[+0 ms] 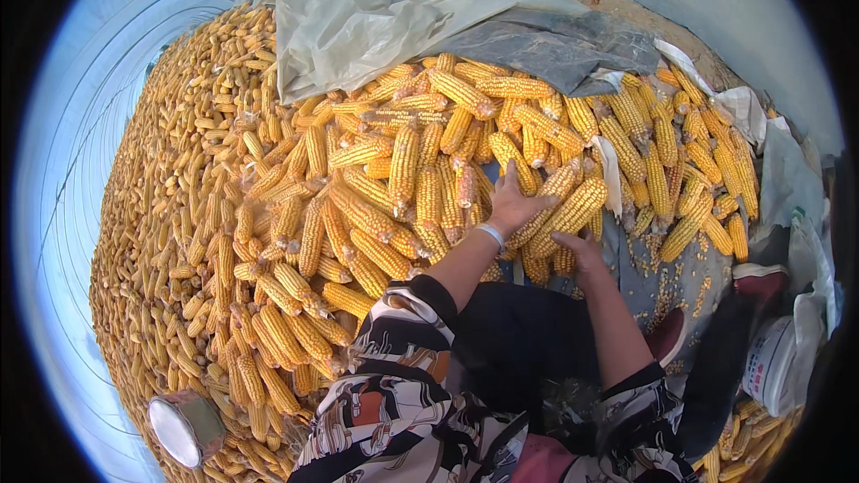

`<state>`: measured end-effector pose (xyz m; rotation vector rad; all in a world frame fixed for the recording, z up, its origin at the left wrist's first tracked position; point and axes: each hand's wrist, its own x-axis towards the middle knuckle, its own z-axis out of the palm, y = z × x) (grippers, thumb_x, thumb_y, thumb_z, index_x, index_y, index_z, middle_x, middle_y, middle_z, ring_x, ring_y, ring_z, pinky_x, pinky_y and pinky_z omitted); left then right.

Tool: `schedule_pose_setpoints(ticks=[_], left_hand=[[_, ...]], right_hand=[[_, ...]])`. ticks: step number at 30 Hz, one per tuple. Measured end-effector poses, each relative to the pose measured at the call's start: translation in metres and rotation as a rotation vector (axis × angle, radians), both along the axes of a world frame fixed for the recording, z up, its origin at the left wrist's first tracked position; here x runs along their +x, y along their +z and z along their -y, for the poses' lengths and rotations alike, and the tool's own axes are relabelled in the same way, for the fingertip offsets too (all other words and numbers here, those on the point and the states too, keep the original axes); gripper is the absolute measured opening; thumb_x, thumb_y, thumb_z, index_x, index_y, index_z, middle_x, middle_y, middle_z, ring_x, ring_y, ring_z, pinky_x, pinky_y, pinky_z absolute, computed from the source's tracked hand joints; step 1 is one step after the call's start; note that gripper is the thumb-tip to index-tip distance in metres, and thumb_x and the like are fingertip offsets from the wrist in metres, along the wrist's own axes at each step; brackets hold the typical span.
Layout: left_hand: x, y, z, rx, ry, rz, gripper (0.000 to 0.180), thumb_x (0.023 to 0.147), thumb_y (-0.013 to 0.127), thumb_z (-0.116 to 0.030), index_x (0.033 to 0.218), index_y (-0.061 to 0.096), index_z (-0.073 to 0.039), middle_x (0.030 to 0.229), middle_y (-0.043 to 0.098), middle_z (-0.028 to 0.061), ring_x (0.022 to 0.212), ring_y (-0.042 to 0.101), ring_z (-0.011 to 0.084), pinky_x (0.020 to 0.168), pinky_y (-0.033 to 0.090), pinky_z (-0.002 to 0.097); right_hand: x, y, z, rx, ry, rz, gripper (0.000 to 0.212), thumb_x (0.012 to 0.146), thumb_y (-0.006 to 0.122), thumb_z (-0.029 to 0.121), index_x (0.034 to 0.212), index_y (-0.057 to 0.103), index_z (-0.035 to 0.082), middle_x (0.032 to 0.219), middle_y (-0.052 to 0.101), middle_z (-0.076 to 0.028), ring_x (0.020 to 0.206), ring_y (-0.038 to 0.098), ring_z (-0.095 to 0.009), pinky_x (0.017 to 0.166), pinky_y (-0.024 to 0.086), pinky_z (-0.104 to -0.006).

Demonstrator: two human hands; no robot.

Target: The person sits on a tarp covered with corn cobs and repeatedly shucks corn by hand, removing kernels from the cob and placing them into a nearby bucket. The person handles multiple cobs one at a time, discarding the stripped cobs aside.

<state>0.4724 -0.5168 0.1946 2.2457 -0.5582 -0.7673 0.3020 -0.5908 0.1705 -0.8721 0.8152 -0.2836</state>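
Note:
Two yellow ears of corn lie side by side in front of me, and my right hand (582,252) grips the lower end of the nearer corn ear (571,217). Its thumb shows on the near side, while the other fingers are mostly hidden. My left hand (515,204), with a pale band at the wrist, rests against the ears just to the left. Its fingers and thumb are spread, the fingertips touching another corn ear (514,163). Husked ears surround both hands in a big heap (215,206).
Crumpled plastic sheeting (358,31) covers the heap's far edge. Loose kernels (667,282) lie on grey sheeting at the right, near dark red shoes (667,337). A white bucket (771,362) stands at the right, and a round container (185,429) sits among the ears at lower left.

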Motion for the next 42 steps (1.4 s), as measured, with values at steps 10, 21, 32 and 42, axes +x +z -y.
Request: schedule_pose_setpoints(ticks=[10,21,32,42], left_hand=[[0.000,-0.020,0.005,-0.151,-0.018,-0.055,0.128,0.061,0.087,-0.042,0.155,0.008,-0.010,0.151,0.022,0.0338,0.140,0.029,0.0425,0.113,0.031,0.0403],[-0.010,-0.005,0.013,-0.175,-0.100,-0.282,0.116,0.071,0.084,-0.018,0.154,0.004,0.000,0.147,0.034,0.0287,0.131,0.044,0.0294,0.105,0.040,0.0362],[-0.102,0.026,0.016,0.209,-0.625,0.154,0.116,0.064,0.084,-0.041,0.151,0.021,0.002,0.143,0.039,0.0331,0.136,0.037,0.0404,0.112,0.032,0.0395],[-0.088,0.005,0.042,-0.182,-0.197,-0.468,0.107,0.071,0.079,-0.014,0.154,0.011,-0.001,0.127,0.055,0.0241,0.111,0.059,0.0284,0.094,0.048,0.0362]], right_hand=[[-0.014,-0.022,0.008,0.220,0.007,0.037,0.077,0.078,0.076,0.014,0.141,0.033,0.008,0.127,0.056,-0.014,0.114,0.058,-0.031,0.094,0.051,-0.0460],[-0.044,-0.034,-0.009,0.562,-0.123,0.283,0.053,0.084,0.063,0.026,0.129,0.049,0.002,0.119,0.061,-0.014,0.112,0.058,-0.030,0.100,0.046,-0.0453],[-0.113,-0.030,0.004,0.436,-0.256,0.366,0.044,0.077,0.064,0.022,0.116,0.057,0.003,0.107,0.062,-0.012,0.103,0.058,-0.030,0.096,0.045,-0.0444],[-0.125,-0.037,0.037,0.413,-0.132,0.183,0.038,0.077,0.068,0.021,0.111,0.062,0.005,0.100,0.064,-0.008,0.095,0.060,-0.023,0.088,0.048,-0.0388]])
